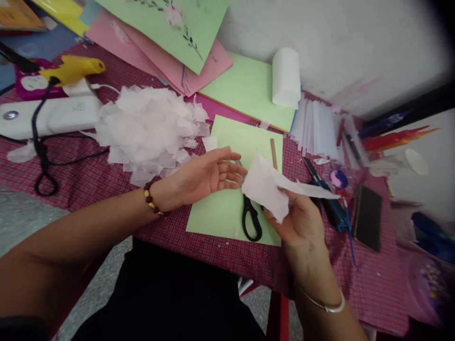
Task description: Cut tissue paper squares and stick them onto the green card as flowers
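Checked cloth [209,253] underlies both hands [216,175], right [304,220] holding paper [263,182].

The wall [320,33] is softly, rather dimly lit; the right side is blurred and stretched, its upper corner blackened.

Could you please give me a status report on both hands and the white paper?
Left hand open, palm showing. Right hand holding white paper. Scissors beneath, on green sheet, partly hidden.

Right hand [302,215] grips thin white paper [265,184]. Left hand [209,177], fingers extended, stands beside it, contact unclear. Scissors [253,222] lie on green sheet [216,218]; white paper pile [152,125] at left.
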The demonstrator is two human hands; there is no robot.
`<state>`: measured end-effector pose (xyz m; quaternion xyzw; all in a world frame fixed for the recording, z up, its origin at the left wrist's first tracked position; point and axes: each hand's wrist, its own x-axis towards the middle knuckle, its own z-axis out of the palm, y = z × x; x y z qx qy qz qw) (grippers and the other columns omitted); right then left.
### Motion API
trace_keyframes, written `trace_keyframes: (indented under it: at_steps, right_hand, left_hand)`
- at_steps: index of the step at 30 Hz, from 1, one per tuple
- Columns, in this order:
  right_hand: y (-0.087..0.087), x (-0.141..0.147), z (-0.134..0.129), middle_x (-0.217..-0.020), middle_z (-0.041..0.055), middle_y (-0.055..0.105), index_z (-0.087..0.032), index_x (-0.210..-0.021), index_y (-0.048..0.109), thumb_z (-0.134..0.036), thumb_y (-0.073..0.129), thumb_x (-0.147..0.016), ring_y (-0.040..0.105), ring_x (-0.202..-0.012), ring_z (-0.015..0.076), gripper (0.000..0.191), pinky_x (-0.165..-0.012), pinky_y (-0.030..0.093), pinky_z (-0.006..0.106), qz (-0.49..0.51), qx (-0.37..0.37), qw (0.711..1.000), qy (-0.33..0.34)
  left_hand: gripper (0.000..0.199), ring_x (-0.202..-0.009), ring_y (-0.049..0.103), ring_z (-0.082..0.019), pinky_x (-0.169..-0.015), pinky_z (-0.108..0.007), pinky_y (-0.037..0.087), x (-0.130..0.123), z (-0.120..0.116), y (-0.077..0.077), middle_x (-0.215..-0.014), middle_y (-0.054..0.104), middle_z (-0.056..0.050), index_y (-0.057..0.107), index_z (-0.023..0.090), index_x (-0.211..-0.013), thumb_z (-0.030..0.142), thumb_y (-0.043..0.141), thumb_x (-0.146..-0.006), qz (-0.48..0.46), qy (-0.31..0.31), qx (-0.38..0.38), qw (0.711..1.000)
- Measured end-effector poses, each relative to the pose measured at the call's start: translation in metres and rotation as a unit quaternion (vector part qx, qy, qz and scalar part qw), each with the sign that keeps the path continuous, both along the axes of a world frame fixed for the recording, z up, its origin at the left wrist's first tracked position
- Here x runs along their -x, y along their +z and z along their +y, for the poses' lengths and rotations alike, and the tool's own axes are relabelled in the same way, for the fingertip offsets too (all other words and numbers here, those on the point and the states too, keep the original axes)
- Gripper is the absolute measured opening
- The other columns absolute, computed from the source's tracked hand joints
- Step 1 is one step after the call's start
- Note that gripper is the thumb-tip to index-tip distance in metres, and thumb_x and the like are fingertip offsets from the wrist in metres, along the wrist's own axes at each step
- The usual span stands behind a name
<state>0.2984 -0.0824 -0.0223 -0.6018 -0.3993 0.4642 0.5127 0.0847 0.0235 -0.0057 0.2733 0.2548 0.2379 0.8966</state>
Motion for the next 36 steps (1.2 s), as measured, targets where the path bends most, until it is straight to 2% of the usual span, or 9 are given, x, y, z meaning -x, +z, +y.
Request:
trace_keyframes:
  at_steps: [5,11,15,18,23,28,30,33,36]
  right_hand:
    - [0.01,0.024,0.002,-0.072,0.0036,0.075,-0.027,-0.077,0.067,-0.034,0.066,-0.073,0.068,-0.062,0.0249,0.008,-0.051,0.056,0.038,0.146,0.061,0.985,-0.061]
    - [0.014,0.036,0.001,-0.082,0.0032,0.079,-0.022,-0.084,0.07,-0.033,0.077,-0.065,0.072,-0.071,0.024,0.023,-0.066,0.06,0.036,0.212,0.1,0.97,-0.064]
    - [0.017,0.035,-0.001,-0.088,0.0041,0.08,-0.023,-0.09,0.071,-0.034,0.081,-0.061,0.073,-0.076,0.0262,0.033,-0.07,0.06,0.039,0.217,0.078,0.971,-0.064]
    - [0.017,0.035,0.001,-0.089,0.0035,0.079,-0.023,-0.095,0.07,-0.03,0.08,-0.064,0.074,-0.083,0.0261,0.034,-0.076,0.06,0.039,0.236,0.057,0.965,-0.104]
    - [0.013,0.03,0.005,-0.101,0.001,0.078,-0.025,-0.1,0.068,-0.029,0.074,-0.071,0.072,-0.096,0.0242,0.029,-0.084,0.06,0.039,0.286,0.013,0.947,-0.147]
    - [0.01,0.032,0.004,-0.085,0.0014,0.078,-0.024,-0.089,0.071,-0.028,0.078,-0.067,0.072,-0.08,0.0234,0.024,-0.076,0.059,0.039,0.243,0.053,0.966,-0.071]
    - [0.013,0.034,0.002,-0.083,0.0009,0.077,-0.024,-0.088,0.071,-0.029,0.078,-0.067,0.071,-0.078,0.0218,0.022,-0.075,0.059,0.037,0.22,0.051,0.973,-0.037]
    - [0.025,0.03,-0.003,-0.089,0.0019,0.076,-0.024,-0.095,0.071,-0.035,0.074,-0.074,0.07,-0.082,0.0208,0.023,-0.077,0.058,0.037,0.15,0.021,0.988,0.039]
    - [0.039,0.016,-0.016,-0.099,0.0053,0.072,-0.024,-0.106,0.067,-0.037,0.067,-0.082,0.069,-0.09,0.0218,0.027,-0.083,0.056,0.04,-0.037,-0.009,0.995,0.092]
  left_hand:
    - [0.039,-0.106,0.063,-0.019,-0.087,-0.03,0.05,-0.003,-0.006,0.0,-0.118,0.068,-0.009,0.063,0.021,-0.118,0.039,0.067,-0.083,-0.042,-0.051,-0.022,0.998]
    - [0.023,-0.065,0.063,-0.012,-0.06,-0.023,0.048,-0.011,-0.002,0.02,-0.079,0.07,-0.003,0.069,0.013,-0.093,0.017,0.071,-0.071,0.152,-0.044,-0.046,0.986]
    - [0.02,-0.054,0.058,-0.01,-0.052,-0.022,0.044,-0.019,-0.005,0.018,-0.072,0.069,-0.001,0.069,0.014,-0.093,0.018,0.07,-0.073,0.177,-0.047,-0.071,0.98]
    - [0.025,-0.062,0.063,-0.013,-0.059,-0.024,0.048,-0.021,-0.005,0.012,-0.078,0.071,-0.003,0.069,0.015,-0.095,0.029,0.072,-0.075,0.131,-0.024,-0.081,0.988]
    - [0.055,-0.096,0.067,-0.024,-0.078,-0.032,0.053,-0.012,-0.002,0.002,-0.098,0.073,-0.011,0.069,0.018,-0.101,0.065,0.067,-0.074,0.028,-0.04,-0.055,0.997]
    - [0.04,-0.086,0.069,-0.02,-0.076,-0.028,0.053,-0.007,0.001,0.0,-0.097,0.075,-0.01,0.072,0.015,-0.091,0.045,0.082,-0.065,0.07,-0.114,-0.071,0.988]
    - [0.034,-0.079,0.068,-0.017,-0.075,-0.029,0.054,-0.007,-0.001,0.007,-0.093,0.075,-0.009,0.072,0.014,-0.092,0.035,0.082,-0.066,0.113,-0.13,-0.096,0.98]
    - [0.03,-0.08,0.067,-0.016,-0.077,-0.03,0.054,-0.002,-0.01,0.032,-0.09,0.075,-0.006,0.071,0.015,-0.096,0.027,0.078,-0.07,0.171,-0.089,-0.153,0.969]
    - [0.023,-0.086,0.066,-0.017,-0.08,-0.028,0.053,0.02,-0.017,0.065,-0.09,0.074,-0.003,0.071,0.018,-0.094,0.027,0.075,-0.073,0.228,-0.028,-0.243,0.943]
